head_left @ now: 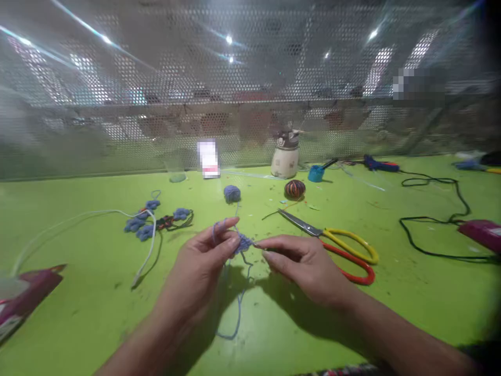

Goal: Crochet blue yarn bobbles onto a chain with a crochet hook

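Pinched in my left hand (pixel 213 248) is a small blue-purple crochet piece (pixel 244 243), with yarn looped round the raised index finger. My right hand (pixel 303 261) closes on a thin crochet hook (pixel 257 245), mostly hidden by the fingers, whose tip meets the edge of the piece. A loose yarn tail (pixel 239 308) hangs below and curls on the green table. Behind the hands sits a blue-purple yarn ball (pixel 232 194), its strand running toward my left hand. Scissors (pixel 309 227) with yellow and red handles lie just beyond my right hand.
Several crocheted blue flowers (pixel 144 232) and a white cable (pixel 152 230) lie left. A multicolour yarn ball (pixel 295 189), white jar (pixel 285 161), blue container (pixel 315 173) and lit phone (pixel 209 158) stand at the back. A black cord (pixel 430 256) crosses the right side of the green table (pixel 391 324).
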Tool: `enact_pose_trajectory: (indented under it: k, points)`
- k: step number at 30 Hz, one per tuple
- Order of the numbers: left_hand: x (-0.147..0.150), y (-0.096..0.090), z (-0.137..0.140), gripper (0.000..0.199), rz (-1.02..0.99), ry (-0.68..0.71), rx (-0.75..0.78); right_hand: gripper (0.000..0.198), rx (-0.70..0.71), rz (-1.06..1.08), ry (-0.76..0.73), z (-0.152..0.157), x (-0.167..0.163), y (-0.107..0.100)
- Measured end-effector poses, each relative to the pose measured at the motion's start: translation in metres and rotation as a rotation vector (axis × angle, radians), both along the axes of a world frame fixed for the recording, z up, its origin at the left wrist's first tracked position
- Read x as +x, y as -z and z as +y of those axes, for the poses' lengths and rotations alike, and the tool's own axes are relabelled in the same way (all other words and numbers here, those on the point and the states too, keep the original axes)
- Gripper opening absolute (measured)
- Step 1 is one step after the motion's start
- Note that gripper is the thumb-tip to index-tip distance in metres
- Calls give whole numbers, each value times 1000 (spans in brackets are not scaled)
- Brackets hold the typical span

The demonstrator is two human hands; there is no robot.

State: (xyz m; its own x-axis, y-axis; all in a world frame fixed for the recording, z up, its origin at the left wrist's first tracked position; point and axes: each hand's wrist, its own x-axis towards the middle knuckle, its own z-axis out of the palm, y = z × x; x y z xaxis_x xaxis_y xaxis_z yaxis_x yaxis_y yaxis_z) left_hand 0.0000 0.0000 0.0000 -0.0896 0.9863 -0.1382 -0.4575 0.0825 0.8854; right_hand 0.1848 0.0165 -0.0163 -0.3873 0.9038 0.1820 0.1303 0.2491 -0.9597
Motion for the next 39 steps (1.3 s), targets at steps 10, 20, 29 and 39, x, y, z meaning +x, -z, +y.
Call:
enact_pose_trajectory:
  k: [10,20,29,39]
  points:
    - [3,-1,-2,46,140,-39,131,24,78,-30,22,-2,-1,-3]
    - [7,-3,-3,71,164,-29,127,23,-9,50,19,-2,-4,0]
    - [4,2,1,77,183,43,132,39,-158,129,4,-5,-8,2]
    - [3,5,3,111,162,136,154,32,30,143,25,-7,-9,1]
